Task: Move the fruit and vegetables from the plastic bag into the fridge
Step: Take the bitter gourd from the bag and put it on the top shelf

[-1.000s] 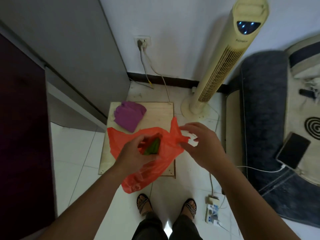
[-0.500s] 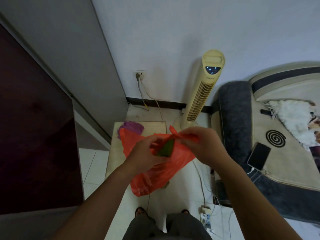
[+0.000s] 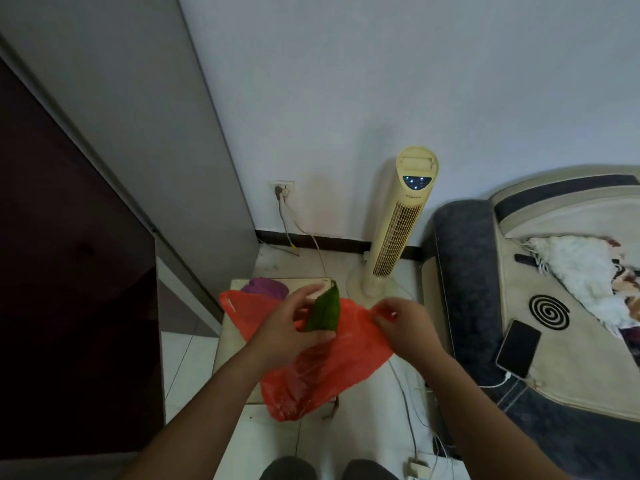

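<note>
Fridge point(image 3: 79, 271), as I take the tall grey cabinet with the dark front at the left to be, stands just beside the low wooden tabletop point(image 3: 225, 355). No open door shows. Orange plastic bag point(image 3: 332, 368) hangs in front of the person over that tabletop. It is thin and limp, and its lower end bulges with what may be more produce, blurred behind the film. Right grip point(image 3: 405, 323) pinches the bag's rim near one handle and holds the mouth spread. Left grip point(image 3: 284, 330) is closed round a green vegetable point(image 3: 323, 311), a pointed, glossy thing like a pepper. It is held by its lower part with the tip up, raised just above the bag's mouth.

The vegetable looks light, firm-skinned and a little slick, and probably hollow enough to bruise if squeezed. A hold round its thick middle with fingers and thumb seems safer than one on the narrow tip. The bag gives no support of its own, so it is best taken by the rim or handles. It will likely sag if one side is let go.
</note>
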The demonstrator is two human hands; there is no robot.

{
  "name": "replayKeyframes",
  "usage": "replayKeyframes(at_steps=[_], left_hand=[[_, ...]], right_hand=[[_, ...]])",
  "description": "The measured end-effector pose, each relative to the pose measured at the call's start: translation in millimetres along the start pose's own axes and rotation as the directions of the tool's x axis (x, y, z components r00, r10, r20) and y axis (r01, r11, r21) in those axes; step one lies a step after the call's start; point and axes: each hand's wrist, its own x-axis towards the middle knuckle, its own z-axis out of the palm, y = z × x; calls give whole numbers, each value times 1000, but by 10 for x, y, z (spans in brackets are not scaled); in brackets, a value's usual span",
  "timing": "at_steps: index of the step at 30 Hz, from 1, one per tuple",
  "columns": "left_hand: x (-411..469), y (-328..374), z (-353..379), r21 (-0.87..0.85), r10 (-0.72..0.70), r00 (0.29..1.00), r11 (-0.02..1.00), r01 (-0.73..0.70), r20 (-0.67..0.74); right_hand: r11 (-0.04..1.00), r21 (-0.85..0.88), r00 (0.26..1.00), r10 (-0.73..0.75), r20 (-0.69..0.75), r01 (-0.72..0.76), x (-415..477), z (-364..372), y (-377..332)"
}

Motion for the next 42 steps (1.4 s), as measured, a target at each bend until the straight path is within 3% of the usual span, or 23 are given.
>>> replayKeyframes(at_steps=[3, 8, 13, 17, 24, 31, 42], left_hand=[[26, 8, 3, -22, 16, 999, 1000, -17, -50], [95, 38, -9, -24, 38, 986, 999, -43, -162], [102, 205, -31, -121, 30, 991, 992, -46, -129], [94, 318, -97, -190, 79, 987, 976, -106, -143], [-19, 240, -418, -276, 88, 925, 940, -200, -369], [-184, 246, -700, -220, 125, 828, 933, -286, -547], [-163, 35, -870, -252, 58, 795, 932, -260, -604]], right_hand=[[1000, 4, 999, -8, 32, 8, -19, 2, 11], [962, 33, 945, -261, -196, 273, -75, -291, -169], [939, 10, 936, -343, 76, 343, -152, -230, -295], [913, 39, 913, -404, -53, 406, -159, -64, -280], [945, -4, 943, -327, -63, 327, -155, 115, -146], [997, 78, 998, -12, -68, 17, -167, 411, -25], [990, 60, 987, -130, 91, 125, 181, 982, -398]])
